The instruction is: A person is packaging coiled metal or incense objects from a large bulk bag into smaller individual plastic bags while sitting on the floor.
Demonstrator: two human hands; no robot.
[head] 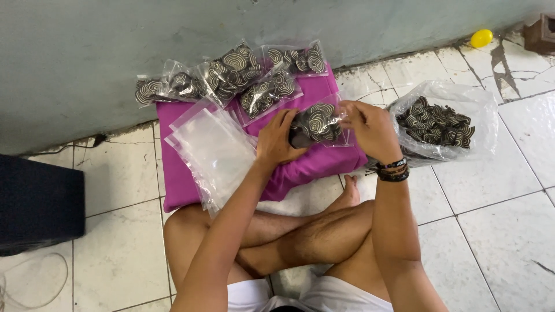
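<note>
Small clear plastic bag of striped spiral chips [319, 124] sits over the magenta cushion [185, 179], pinched between both hands: left hand [276, 140] cups its bottom, right hand [370, 128] pinches the top edge. Pressing evenly along the opening looks wise, so chips stay inside.

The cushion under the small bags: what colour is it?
Magenta-purple cushion, clearest in the head view.
</note>
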